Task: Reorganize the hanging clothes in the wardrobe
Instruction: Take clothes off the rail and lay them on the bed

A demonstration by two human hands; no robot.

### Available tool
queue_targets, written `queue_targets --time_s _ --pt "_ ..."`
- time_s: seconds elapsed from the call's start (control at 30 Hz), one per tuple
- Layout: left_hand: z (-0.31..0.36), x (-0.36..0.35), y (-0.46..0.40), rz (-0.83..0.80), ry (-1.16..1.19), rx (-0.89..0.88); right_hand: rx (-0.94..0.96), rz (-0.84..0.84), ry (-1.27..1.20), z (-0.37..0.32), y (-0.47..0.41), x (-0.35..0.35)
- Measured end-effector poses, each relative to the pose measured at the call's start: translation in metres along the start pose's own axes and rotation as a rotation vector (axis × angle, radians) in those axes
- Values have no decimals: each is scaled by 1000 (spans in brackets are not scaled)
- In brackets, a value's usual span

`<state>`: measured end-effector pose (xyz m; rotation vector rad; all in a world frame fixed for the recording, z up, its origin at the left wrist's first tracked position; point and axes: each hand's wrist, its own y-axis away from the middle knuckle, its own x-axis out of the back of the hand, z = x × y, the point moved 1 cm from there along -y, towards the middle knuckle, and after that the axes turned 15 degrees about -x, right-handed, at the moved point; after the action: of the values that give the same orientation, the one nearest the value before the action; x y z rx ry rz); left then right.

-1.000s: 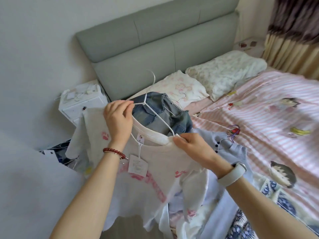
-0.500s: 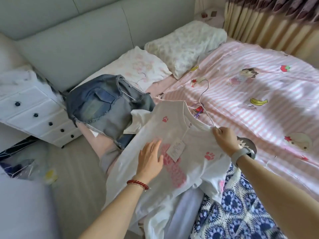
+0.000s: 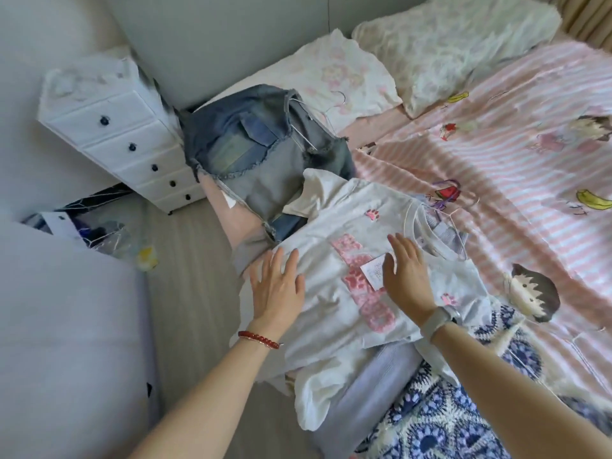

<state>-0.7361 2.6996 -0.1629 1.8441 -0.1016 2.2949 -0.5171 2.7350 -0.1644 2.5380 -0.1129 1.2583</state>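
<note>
A white T-shirt (image 3: 331, 260) with pink paw prints lies flat on the bed's near edge, a white wire hanger (image 3: 453, 226) in its neck and a paper tag (image 3: 374, 271) on its chest. My left hand (image 3: 278, 286) rests palm down on the shirt's left side, fingers spread. My right hand (image 3: 407, 276) lies flat on the chest beside the tag, holding nothing. A denim jacket (image 3: 258, 150) on another hanger lies behind the shirt. Blue patterned fabric (image 3: 440, 422) lies under the shirt at the near right.
The pink striped bedspread (image 3: 513, 154) covers the bed, with two pillows (image 3: 447, 44) at the grey headboard. A white drawer unit (image 3: 126, 140) stands on the floor at the left, with clutter and plastic (image 3: 99, 233) in front of it.
The shirt, held up on its hanger a second ago, now lies flat on the bed. My right hand has let go of the hanger and both hands lie flat on the shirt.
</note>
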Motion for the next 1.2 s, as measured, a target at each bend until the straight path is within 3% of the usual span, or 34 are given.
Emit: queue_targets --time_s 0.17,0.37,0.57,1.0,1.2 --pt "-13 22 96 73 96 83 233 -226 18 -63 88 -61" --pt "-31 15 266 107 90 147 485 -408 257 -71 209 -109" --pt "-57 23 424 250 -16 411 754 -499 427 -88 336 -141" --pt "-89 108 722 511 -248 1136 1376 -757 325 -218 601 -199" --pt "-112 149 790 615 -321 1254 1531 -869 255 -291 682 -233"
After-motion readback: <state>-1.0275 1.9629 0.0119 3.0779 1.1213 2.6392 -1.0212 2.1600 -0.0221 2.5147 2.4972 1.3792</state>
